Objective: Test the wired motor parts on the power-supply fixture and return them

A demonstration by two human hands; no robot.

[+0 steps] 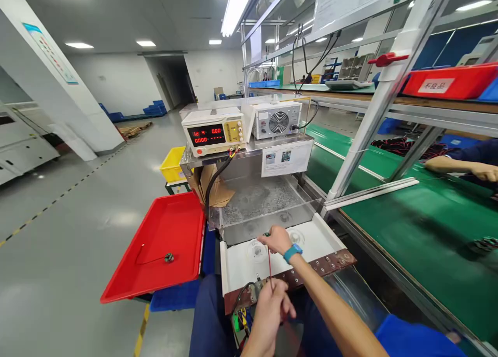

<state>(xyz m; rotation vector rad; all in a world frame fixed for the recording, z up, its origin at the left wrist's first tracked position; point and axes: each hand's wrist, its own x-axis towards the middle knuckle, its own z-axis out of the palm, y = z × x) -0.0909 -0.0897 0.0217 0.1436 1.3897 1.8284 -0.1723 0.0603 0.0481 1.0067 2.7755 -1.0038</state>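
Observation:
My right hand (277, 239), with a blue watch on its wrist, pinches a small dark-green motor stator (266, 234), mostly covered by the fingers. It is above the white work surface (237, 269), close to a clear round fixture (257, 251). A second round fixture (296, 237) sits to the right. From the stator a red lead wire (270, 263) runs down to my left hand (270, 306), whose thumb and fingers close on it. My left hand is in front of the brown perforated front strip (322, 265), near a black cable and connector (254, 290).
A red tray (171, 217) on the left holds another stator (168, 257) with its lead. Behind the work surface stand a power supply (213, 131) with a lit display and a grey instrument (277, 121). At right, a co-worker's arm (459, 166) rests over the green conveyor (420, 222).

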